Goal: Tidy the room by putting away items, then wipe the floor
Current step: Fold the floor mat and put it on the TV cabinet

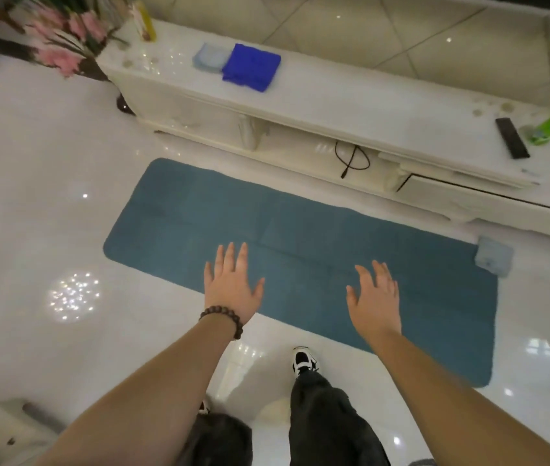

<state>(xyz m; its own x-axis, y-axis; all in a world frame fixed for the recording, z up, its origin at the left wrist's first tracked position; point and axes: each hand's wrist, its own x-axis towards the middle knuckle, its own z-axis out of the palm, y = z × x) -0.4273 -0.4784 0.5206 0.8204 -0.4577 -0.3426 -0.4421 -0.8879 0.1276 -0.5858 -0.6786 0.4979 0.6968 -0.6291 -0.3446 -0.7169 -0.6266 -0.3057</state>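
A long teal mat [300, 243] lies flat on the glossy white floor [48, 203] across the middle of the frame, running from centre left down to lower right, just in front of a low white cabinet [334, 105]. Both hands reach out over its near edge, palms down: the left hand [233, 287], with a dark bead bracelet [223, 319] at the wrist, has its fingers straight and slightly spread, and the right hand [374, 297] is likewise spread and holds nothing. Whether either palm touches the mat cannot be told. A small pale blue cloth [493, 255] sits at the mat's far right corner. On the cabinet top, upper centre, a folded bright blue cloth [251, 67] lies beside a pale grey-blue one [208, 57]; at the right edge are a black remote [512, 137] and something green [549, 129]. Pink flowers [61, 35] fill the upper left. A black-and-white shoe [303, 359] stands on the floor at bottom centre.
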